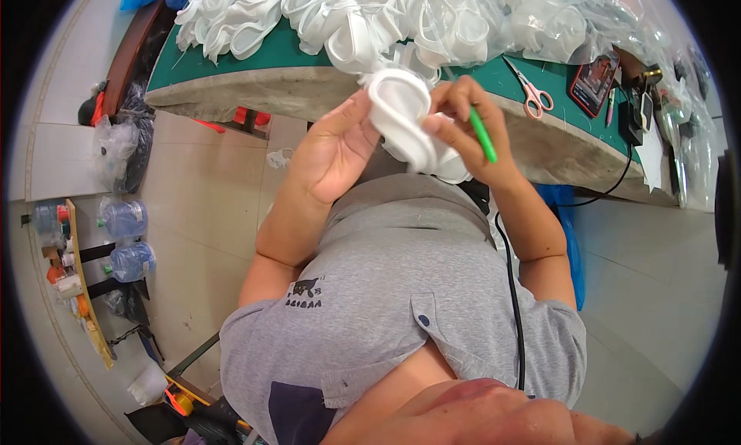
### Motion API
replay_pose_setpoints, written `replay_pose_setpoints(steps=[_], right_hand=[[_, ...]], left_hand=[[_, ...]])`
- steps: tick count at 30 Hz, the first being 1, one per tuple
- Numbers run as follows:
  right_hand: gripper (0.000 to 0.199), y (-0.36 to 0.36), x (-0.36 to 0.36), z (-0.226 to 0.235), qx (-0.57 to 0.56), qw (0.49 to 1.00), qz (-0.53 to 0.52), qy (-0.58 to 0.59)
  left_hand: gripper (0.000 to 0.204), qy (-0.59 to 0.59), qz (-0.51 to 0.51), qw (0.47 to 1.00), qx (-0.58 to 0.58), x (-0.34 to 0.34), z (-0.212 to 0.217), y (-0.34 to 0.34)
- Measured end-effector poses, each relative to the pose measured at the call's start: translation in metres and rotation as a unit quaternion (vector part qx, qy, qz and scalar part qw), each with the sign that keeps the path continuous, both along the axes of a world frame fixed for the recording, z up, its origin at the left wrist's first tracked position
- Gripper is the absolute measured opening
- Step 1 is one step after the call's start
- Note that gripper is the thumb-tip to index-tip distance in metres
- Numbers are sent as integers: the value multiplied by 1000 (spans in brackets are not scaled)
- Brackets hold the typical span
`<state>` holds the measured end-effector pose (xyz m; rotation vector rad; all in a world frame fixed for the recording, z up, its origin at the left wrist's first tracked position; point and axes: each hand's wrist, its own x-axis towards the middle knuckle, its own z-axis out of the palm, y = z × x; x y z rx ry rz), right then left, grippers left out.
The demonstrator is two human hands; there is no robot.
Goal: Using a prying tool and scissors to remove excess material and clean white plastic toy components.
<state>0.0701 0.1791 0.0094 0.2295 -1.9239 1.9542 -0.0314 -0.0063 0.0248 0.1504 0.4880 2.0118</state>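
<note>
In front of my body, above my lap, I hold a white, soft-looking piece with a rounded loop and a raised rim. My left hand grips its left edge between thumb and fingers. On the other side, my right hand pinches the piece with thumb and fingertips. A bright green pen-like tool is also held in that hand, slanting down across the fingers; its tip is hidden. Part of the white material hangs below my right hand, slightly blurred.
White rounded pieces lie heaped along the green-topped table, some under clear plastic. Pink-handled scissors, a phone and a black cable are to the right. Large water bottles stand at the left.
</note>
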Motion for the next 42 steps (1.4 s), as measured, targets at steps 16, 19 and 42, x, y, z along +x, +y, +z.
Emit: replay_pose_setpoints(steps=[16, 19, 42], right_hand=[[33, 23, 20, -12, -144, 989, -11, 9], [33, 12, 23, -17, -99, 992, -72, 32], [33, 119, 48, 2, 497, 782, -312, -210]], left_hand=[[65, 253, 70, 962, -77, 44, 16, 17], [64, 292, 98, 949, -69, 47, 8, 23], [40, 413, 10, 885, -216, 34, 14, 11]])
